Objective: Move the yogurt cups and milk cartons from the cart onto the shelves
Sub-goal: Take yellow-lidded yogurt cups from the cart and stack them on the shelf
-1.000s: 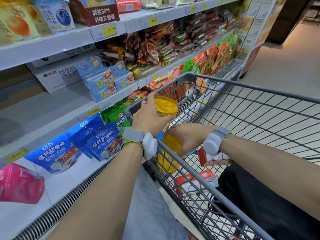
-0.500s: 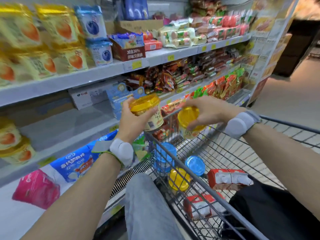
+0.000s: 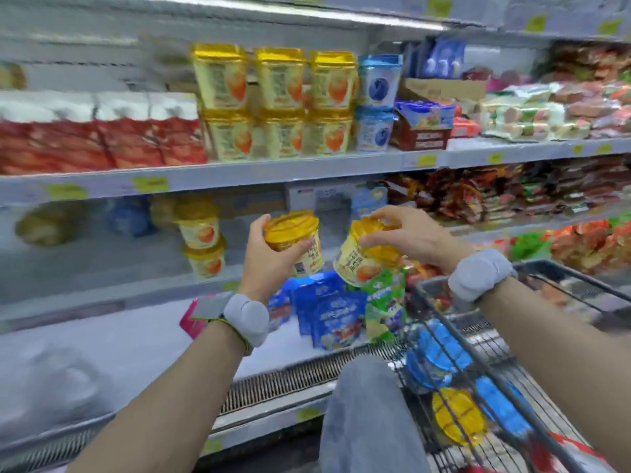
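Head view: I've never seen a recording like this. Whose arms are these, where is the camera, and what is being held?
There is no machine here. The one picture comes from a wide-angle camera worn on a person's head, looking forward and down, so the arms are the wearer's own. The grey band on each wrist is a worn device; its purpose cannot be told. The left hand has its grip round a yellow cup. The right hand pinches a second yellow cup by its lid, tilted. Ahead, the shelf carries stacked yellow cups and two blue ones. Lower right, the cart holds more blue and yellow cups. The picture is blurred.
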Tool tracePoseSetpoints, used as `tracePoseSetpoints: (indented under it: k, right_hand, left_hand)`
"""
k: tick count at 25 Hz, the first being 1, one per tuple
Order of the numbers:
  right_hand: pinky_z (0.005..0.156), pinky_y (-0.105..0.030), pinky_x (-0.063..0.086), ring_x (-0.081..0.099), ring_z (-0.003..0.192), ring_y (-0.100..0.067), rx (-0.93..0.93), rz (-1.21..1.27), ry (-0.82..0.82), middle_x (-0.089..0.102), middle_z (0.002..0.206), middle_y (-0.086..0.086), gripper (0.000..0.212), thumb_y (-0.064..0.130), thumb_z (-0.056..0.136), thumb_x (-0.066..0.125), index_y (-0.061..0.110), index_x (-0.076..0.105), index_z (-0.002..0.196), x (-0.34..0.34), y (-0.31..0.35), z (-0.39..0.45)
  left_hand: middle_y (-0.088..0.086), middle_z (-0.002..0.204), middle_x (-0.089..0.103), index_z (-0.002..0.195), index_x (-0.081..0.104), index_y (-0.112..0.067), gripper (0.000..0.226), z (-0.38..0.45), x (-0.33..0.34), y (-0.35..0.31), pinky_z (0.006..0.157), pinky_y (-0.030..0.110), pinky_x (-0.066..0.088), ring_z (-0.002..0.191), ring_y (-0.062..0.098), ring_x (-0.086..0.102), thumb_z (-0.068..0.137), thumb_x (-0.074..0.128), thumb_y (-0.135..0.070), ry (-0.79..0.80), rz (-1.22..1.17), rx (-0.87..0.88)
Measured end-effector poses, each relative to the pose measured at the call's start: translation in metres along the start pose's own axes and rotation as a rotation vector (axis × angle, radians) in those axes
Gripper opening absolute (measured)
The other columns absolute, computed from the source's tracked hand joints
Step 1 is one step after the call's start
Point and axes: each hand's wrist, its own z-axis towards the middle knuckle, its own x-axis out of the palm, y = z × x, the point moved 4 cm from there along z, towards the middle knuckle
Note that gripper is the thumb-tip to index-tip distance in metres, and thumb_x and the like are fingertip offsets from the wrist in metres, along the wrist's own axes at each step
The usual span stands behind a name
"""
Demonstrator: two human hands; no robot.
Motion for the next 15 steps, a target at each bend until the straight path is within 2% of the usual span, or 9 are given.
tracePoseSetpoints:
  k: [3, 6, 9, 11, 13, 15]
  right_hand:
    - [0.091, -0.039, 0.053, 0.062, 0.11, -0.021, 0.009, 0.109, -0.01, 0.065, 0.119, -0.002, 0.084, 0.067, 0.056, 0.079, 0.025, 0.065, 0.127, 0.05, 0.022, 0.031]
    - [0.078, -0.036, 0.057, 0.066, 0.104, -0.019, 0.011, 0.253, -0.039, 0.067, 0.117, -0.002, 0.086, 0.067, 0.051, 0.078, 0.025, 0.066, 0.125, 0.095, 0.032, 0.055]
    - [0.088, -0.044, 0.058, 0.064, 0.107, -0.019, 0.012, 0.338, -0.067, 0.065, 0.121, 0.0, 0.078, 0.064, 0.059, 0.079, 0.027, 0.064, 0.127, 0.134, 0.038, 0.082]
    - [0.091, -0.043, 0.056, 0.062, 0.108, -0.02, 0.004, 0.333, -0.093, 0.064, 0.122, 0.001, 0.073, 0.059, 0.068, 0.079, 0.026, 0.061, 0.13, 0.153, 0.038, 0.101]
    - [0.09, -0.041, 0.056, 0.062, 0.107, -0.022, 0.005, 0.33, -0.127, 0.064, 0.12, -0.001, 0.07, 0.056, 0.073, 0.079, 0.023, 0.061, 0.132, 0.168, 0.039, 0.124]
    - [0.089, -0.039, 0.055, 0.063, 0.106, -0.022, -0.005, 0.319, -0.143, 0.066, 0.118, -0.002, 0.071, 0.058, 0.074, 0.077, 0.02, 0.061, 0.132, 0.18, 0.041, 0.142]
  left_hand:
    - [0.003, 0.136, 0.056, 0.149, 0.037, -0.017, 0.092, 0.009, -0.046, 0.022, 0.092, 0.026, 0.05, 0.117, 0.017, 0.06, 0.074, 0.091, -0.022, -0.075, 0.024, -0.018]
    - [0.001, 0.139, 0.054, 0.148, 0.039, -0.025, 0.09, 0.014, -0.083, 0.039, 0.094, 0.03, 0.054, 0.125, 0.019, 0.058, 0.075, 0.09, -0.023, -0.144, 0.022, -0.006]
    - [-0.001, 0.139, 0.054, 0.144, 0.041, -0.03, 0.083, 0.025, -0.105, 0.055, 0.085, 0.016, 0.054, 0.125, 0.016, 0.056, 0.076, 0.088, -0.02, -0.195, 0.058, 0.025]
    - [-0.005, 0.139, 0.052, 0.148, 0.039, -0.028, 0.086, 0.031, -0.112, 0.061, 0.082, 0.01, 0.054, 0.123, 0.01, 0.055, 0.077, 0.088, -0.02, -0.197, 0.08, 0.041]
    - [-0.008, 0.139, 0.053, 0.15, 0.039, -0.027, 0.089, 0.039, -0.118, 0.069, 0.088, 0.015, 0.055, 0.123, 0.006, 0.055, 0.076, 0.088, -0.023, -0.192, 0.104, 0.057]
    - [-0.005, 0.138, 0.057, 0.148, 0.042, -0.023, 0.09, 0.045, -0.12, 0.07, 0.095, 0.025, 0.057, 0.124, 0.008, 0.058, 0.073, 0.091, -0.025, -0.159, 0.119, 0.085]
